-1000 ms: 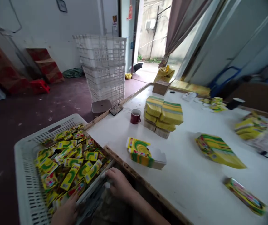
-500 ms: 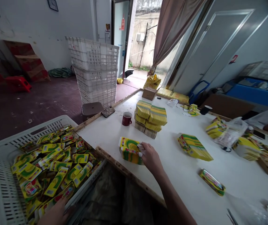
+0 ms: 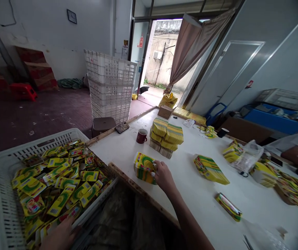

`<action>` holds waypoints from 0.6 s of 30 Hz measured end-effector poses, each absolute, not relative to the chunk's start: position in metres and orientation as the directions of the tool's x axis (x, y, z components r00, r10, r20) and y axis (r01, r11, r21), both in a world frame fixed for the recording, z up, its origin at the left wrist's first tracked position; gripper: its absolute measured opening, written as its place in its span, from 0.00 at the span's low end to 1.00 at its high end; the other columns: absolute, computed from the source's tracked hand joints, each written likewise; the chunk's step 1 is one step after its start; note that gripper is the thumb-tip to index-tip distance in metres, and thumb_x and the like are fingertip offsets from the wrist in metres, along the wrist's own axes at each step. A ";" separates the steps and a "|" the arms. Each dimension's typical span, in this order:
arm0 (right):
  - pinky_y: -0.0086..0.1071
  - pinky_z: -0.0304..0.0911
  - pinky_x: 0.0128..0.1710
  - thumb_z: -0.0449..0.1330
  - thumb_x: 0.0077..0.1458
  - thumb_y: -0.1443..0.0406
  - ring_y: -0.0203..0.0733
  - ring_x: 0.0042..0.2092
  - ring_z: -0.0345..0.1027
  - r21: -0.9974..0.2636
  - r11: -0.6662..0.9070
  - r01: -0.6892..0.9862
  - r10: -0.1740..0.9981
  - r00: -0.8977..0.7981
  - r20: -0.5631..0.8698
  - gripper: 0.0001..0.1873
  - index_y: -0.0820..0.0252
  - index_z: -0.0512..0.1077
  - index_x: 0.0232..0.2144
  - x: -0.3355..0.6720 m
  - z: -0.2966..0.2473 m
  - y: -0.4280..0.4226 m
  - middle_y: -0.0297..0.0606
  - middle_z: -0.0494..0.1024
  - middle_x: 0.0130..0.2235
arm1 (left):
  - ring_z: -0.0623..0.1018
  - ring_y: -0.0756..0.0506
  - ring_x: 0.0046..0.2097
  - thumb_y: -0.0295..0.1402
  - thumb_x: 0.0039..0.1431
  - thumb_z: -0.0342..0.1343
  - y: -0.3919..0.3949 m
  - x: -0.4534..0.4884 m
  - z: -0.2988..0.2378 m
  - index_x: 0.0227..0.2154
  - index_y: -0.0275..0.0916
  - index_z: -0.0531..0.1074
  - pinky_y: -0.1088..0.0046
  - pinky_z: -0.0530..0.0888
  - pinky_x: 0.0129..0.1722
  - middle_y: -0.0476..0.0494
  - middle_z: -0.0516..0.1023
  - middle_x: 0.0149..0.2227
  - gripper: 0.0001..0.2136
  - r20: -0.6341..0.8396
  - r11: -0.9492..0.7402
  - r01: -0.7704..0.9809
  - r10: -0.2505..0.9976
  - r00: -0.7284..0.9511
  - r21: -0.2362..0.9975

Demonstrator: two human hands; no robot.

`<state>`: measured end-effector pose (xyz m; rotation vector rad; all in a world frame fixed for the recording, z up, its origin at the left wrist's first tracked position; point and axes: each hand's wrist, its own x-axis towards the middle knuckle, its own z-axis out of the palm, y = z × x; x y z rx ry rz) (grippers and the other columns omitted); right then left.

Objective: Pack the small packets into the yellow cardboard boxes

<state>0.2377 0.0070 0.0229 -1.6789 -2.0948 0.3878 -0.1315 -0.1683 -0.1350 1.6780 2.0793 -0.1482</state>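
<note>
A worker's right hand [image 3: 163, 176] meets a yellow-and-green carton stack [image 3: 145, 168] near the close edge of a white table [image 3: 203, 206], its fingers bent around the stack's right end; whether they grip it or merely rest there cannot be told. The stack lies with its long axis running left to right, its right end angled slightly toward the wearer, roughly along the table's wooden edge strip [image 3: 141, 191]. Its printed face, bearing a green curve, looks up, while the banded side faces the wearer. The left hand [image 3: 61, 234], blurred at the lower left, is low over the near side of a white basket [image 3: 5, 205] heaped with yellow packets [image 3: 61, 199] that point every which way; its grip, too, cannot be made out.

Just beyond the carton stack stand a dark red mug [image 3: 142, 136], handle to the right, and a taller pile of yellow bundles [image 3: 167, 137]. To the right, a fanned stack [image 3: 210, 169] and, nearer, a slim pack [image 3: 228, 207] both slant from upper left to lower right. A phone [image 3: 122, 127] lies by the table's left edge. At far right, another person's arm [image 3: 291, 152] shows beside the table.
</note>
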 end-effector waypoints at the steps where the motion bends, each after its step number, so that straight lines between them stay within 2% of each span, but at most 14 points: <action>1: 0.43 0.60 0.46 0.57 0.45 0.72 0.53 0.44 0.65 -0.487 0.222 0.845 0.974 -0.164 0.158 0.25 0.66 0.66 0.49 0.237 0.022 0.008 0.49 0.70 0.43 | 0.75 0.32 0.53 0.36 0.60 0.34 -0.168 -0.131 -0.134 0.56 0.31 0.62 0.52 0.70 0.49 0.29 0.72 0.55 0.25 -0.413 0.251 0.945 0.899 -0.148 0.208; 5: 0.40 0.62 0.40 0.57 0.41 0.74 0.46 0.37 0.65 -0.598 0.197 0.777 0.978 -0.113 0.175 0.29 0.62 0.61 0.49 0.238 0.021 0.009 0.41 0.68 0.39 | 0.76 0.32 0.51 0.38 0.60 0.33 -0.168 -0.131 -0.132 0.51 0.32 0.66 0.53 0.70 0.49 0.29 0.74 0.52 0.24 -0.426 0.259 0.937 0.894 -0.140 0.235; 8: 0.37 0.64 0.35 0.57 0.41 0.72 0.39 0.31 0.63 -0.711 0.190 0.677 0.979 -0.076 0.189 0.28 0.59 0.58 0.48 0.245 0.025 0.009 0.32 0.65 0.33 | 0.71 0.32 0.56 0.45 0.57 0.38 -0.170 -0.134 -0.136 0.52 0.29 0.65 0.52 0.67 0.54 0.26 0.70 0.56 0.28 -0.392 0.291 0.910 0.906 -0.162 0.297; 11: 0.35 0.66 0.34 0.57 0.45 0.67 0.37 0.30 0.63 -0.817 0.193 0.543 0.979 -0.046 0.201 0.27 0.57 0.55 0.49 0.255 0.032 0.005 0.30 0.64 0.33 | 0.69 0.30 0.58 0.54 0.49 0.48 -0.170 -0.131 -0.141 0.52 0.30 0.62 0.50 0.65 0.57 0.24 0.66 0.58 0.35 -0.168 0.315 0.844 0.949 -0.268 0.434; 13: 0.34 0.66 0.34 0.58 0.46 0.65 0.36 0.32 0.65 -0.869 0.198 0.454 0.979 -0.057 0.194 0.27 0.56 0.54 0.49 0.256 0.035 -0.003 0.31 0.65 0.34 | 0.70 0.28 0.55 0.59 0.44 0.55 -0.166 -0.117 -0.134 0.49 0.34 0.63 0.48 0.66 0.56 0.26 0.69 0.53 0.37 0.026 0.236 0.782 0.952 -0.306 0.577; 16: 0.30 0.64 0.31 0.60 0.45 0.65 0.35 0.32 0.64 -0.947 0.194 0.255 0.976 -0.150 0.159 0.28 0.54 0.56 0.49 0.241 0.032 -0.022 0.32 0.66 0.36 | 0.71 0.28 0.53 0.59 0.38 0.62 -0.145 -0.071 -0.103 0.48 0.38 0.64 0.48 0.68 0.54 0.32 0.73 0.47 0.38 0.217 -0.016 0.566 0.932 -0.291 0.825; 18: 0.28 0.61 0.31 0.61 0.44 0.69 0.33 0.32 0.63 -0.980 0.166 0.114 0.958 -0.252 0.133 0.28 0.53 0.59 0.49 0.222 0.028 -0.038 0.31 0.67 0.36 | 0.71 0.32 0.53 0.57 0.42 0.61 -0.123 -0.029 -0.071 0.57 0.42 0.58 0.52 0.70 0.53 0.34 0.68 0.56 0.41 0.223 -0.175 0.223 0.951 -0.215 0.959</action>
